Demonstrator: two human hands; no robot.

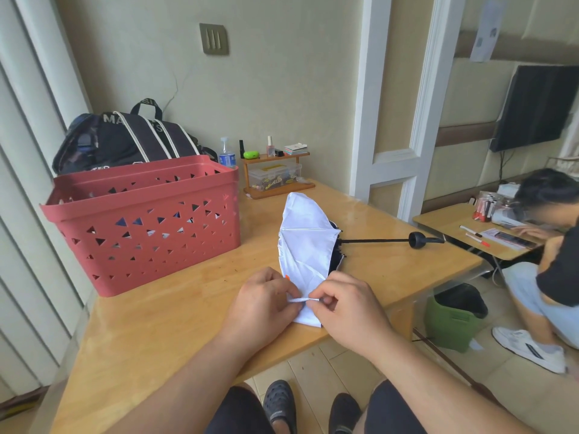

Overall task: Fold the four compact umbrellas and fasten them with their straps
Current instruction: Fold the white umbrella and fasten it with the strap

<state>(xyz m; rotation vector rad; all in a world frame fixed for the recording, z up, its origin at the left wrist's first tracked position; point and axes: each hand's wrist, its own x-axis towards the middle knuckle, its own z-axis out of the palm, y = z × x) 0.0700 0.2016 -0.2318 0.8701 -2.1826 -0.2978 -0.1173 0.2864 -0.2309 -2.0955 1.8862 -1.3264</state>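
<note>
A white compact umbrella (305, 242) lies half open on the wooden table (175, 311), its canopy loose and its black shaft with a round handle (416, 239) pointing right. Both my hands are at the canopy's near edge. My left hand (263, 302) and my right hand (347, 303) each pinch one end of a thin white strap (303, 300) stretched between them. Through the holes of the red basket (141, 220) I glimpse blue and white things, too hidden to identify.
The red basket stands at the table's left, with a black bag (125, 139) behind it. A small wooden shelf (275, 170) with boxes and bottles is at the back. A person (545, 245) sits at a low table on the right, and a green bin (454, 317) stands on the floor.
</note>
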